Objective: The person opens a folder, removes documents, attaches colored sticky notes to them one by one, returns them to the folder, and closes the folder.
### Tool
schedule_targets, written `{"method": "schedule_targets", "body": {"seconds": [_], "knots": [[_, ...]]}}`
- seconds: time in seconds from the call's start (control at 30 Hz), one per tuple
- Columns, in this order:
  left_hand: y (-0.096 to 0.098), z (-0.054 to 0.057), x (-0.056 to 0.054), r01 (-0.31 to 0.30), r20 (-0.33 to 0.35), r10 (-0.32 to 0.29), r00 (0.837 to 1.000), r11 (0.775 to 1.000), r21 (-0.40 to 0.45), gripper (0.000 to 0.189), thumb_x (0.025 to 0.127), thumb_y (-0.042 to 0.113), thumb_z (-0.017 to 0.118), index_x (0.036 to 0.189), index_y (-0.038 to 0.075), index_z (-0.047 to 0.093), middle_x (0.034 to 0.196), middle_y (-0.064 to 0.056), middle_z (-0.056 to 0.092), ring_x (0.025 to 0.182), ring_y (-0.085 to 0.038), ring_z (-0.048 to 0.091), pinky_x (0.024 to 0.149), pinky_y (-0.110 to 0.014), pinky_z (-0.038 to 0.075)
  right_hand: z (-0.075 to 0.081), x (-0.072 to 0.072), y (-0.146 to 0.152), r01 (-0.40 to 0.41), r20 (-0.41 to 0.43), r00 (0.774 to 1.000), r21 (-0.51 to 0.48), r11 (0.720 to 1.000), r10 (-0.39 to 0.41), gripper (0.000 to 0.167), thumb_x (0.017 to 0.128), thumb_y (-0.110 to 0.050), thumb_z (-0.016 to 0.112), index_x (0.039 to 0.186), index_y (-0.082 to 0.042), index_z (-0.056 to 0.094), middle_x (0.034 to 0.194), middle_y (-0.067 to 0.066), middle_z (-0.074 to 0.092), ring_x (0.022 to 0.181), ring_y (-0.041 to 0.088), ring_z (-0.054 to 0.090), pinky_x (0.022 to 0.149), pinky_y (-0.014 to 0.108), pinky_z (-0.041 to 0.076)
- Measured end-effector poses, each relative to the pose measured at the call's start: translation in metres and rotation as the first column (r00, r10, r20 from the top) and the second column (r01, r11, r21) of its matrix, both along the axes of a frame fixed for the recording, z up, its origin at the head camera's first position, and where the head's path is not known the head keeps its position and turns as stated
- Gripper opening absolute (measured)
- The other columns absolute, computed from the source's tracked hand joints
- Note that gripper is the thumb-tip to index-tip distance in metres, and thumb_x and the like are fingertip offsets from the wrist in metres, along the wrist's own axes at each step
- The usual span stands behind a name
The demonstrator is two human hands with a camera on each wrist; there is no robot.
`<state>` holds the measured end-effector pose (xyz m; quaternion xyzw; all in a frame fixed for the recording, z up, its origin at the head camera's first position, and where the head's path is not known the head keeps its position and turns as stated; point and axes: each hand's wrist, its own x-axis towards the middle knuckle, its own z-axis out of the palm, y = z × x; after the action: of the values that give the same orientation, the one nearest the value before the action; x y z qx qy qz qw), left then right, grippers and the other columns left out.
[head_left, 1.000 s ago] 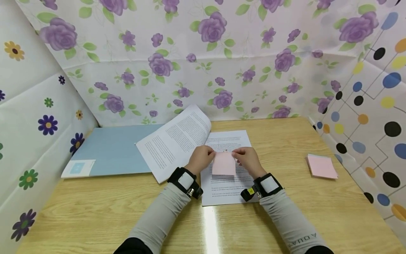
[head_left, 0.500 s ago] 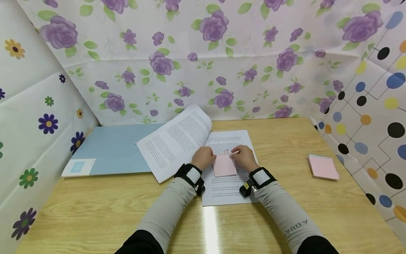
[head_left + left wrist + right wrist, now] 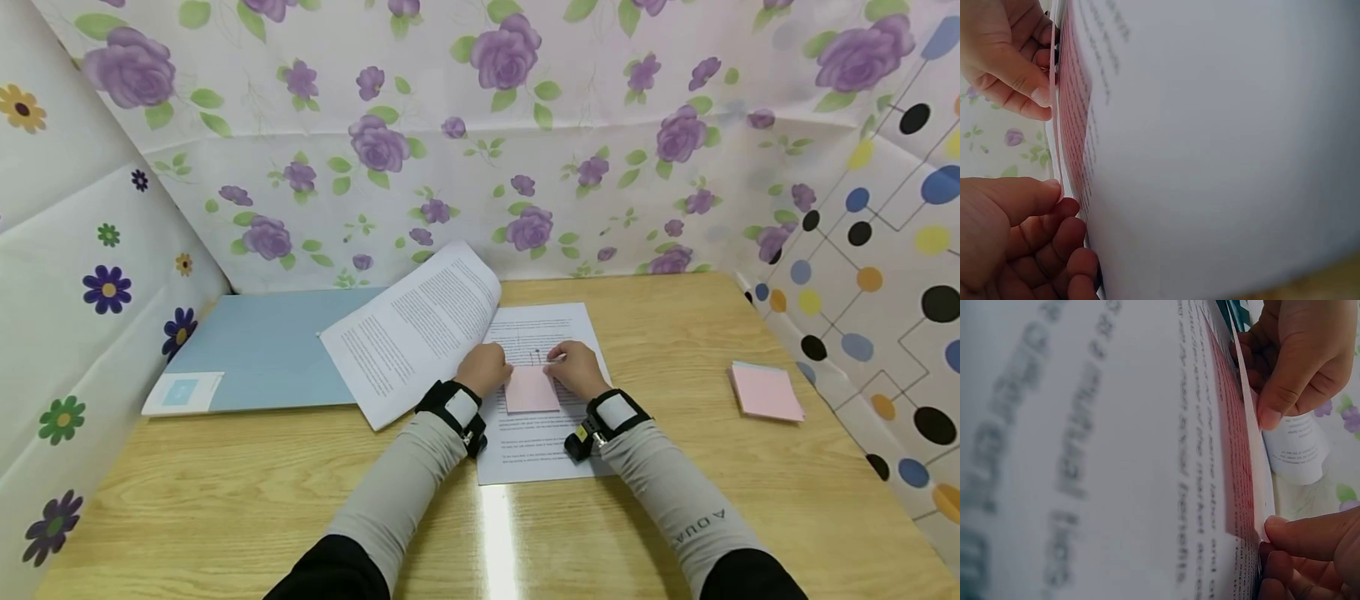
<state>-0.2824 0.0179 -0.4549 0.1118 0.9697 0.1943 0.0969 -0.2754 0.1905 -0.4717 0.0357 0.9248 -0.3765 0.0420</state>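
A square pink sticky note [image 3: 532,390] lies close over the printed page [image 3: 540,454], in the middle of the head view. My left hand [image 3: 482,369] pinches its upper left corner between thumb and fingers. At the upper right corner my right hand [image 3: 577,369] pinches it the same way. Seen almost edge-on in the left wrist view, the note [image 3: 1055,112] casts a pink tint onto the text beneath. In the right wrist view the thumb of my right hand [image 3: 1316,550] presses on the note's near end. Lines of text under the note are hidden.
Turned-back printed sheets [image 3: 412,333] curl up on the left, overlapping a flat blue folder [image 3: 277,350]. Toward the right of the wooden table [image 3: 675,333] rests a pad of pink sticky notes [image 3: 765,392]. Patterned cloth [image 3: 450,183] walls the back and sides.
Both hands have shifted a little, the right one leftward, and the note now sits slightly lower against the text. Over the last half second the hands have hardly moved.
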Motion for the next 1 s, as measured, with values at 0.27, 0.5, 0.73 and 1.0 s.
{"method": "schedule_targets", "body": {"seconds": [0.27,0.5,0.73,1.0], "knots": [[0.0063,0.0001,-0.0006,-0.038,0.021,0.039,0.999,0.997,-0.066,0.024,0.099,0.019,0.066,0.088,-0.001,0.074,0.078,-0.009,0.070,0.062,-0.017,0.051,0.058,-0.027,0.039,0.0013,-0.0019,-0.0018,0.005,0.020,1.000,0.023,1.000,-0.005,0.021,0.085,-0.004,0.073,0.103,0.006,0.071,0.092,0.018,0.072,0.078,0.022,0.062,0.064,0.023,0.042],[0.0088,-0.0012,-0.0011,-0.037,0.035,0.040,0.999,0.995,-0.090,0.023,0.100,0.018,0.064,0.099,-0.002,0.074,0.092,-0.013,0.075,0.069,-0.018,0.054,0.065,-0.030,0.046,0.0011,-0.0019,-0.0024,0.012,0.026,1.000,0.019,1.000,-0.013,0.021,0.085,-0.004,0.073,0.103,0.006,0.071,0.090,0.017,0.071,0.076,0.021,0.059,0.063,0.024,0.041],[0.0099,0.0003,0.0009,-0.021,0.041,0.025,0.999,0.995,-0.097,0.020,0.100,0.014,0.063,0.101,-0.003,0.075,0.095,-0.014,0.076,0.069,-0.018,0.055,0.066,-0.029,0.046,0.0006,-0.0016,-0.0037,0.008,0.042,0.999,0.025,1.000,-0.009,0.021,0.085,-0.004,0.073,0.104,0.006,0.071,0.096,0.019,0.072,0.080,0.023,0.063,0.064,0.024,0.043],[0.0106,0.0031,0.0019,0.013,0.035,-0.009,0.999,0.992,-0.125,0.020,0.100,0.013,0.064,0.104,-0.003,0.075,0.102,-0.015,0.077,0.073,-0.020,0.055,0.074,-0.033,0.051,0.0006,-0.0037,-0.0057,-0.019,0.070,0.997,0.068,0.997,0.014,0.021,0.088,-0.005,0.072,0.106,0.005,0.070,0.089,0.013,0.067,0.076,0.021,0.056,0.062,0.024,0.039]]}}
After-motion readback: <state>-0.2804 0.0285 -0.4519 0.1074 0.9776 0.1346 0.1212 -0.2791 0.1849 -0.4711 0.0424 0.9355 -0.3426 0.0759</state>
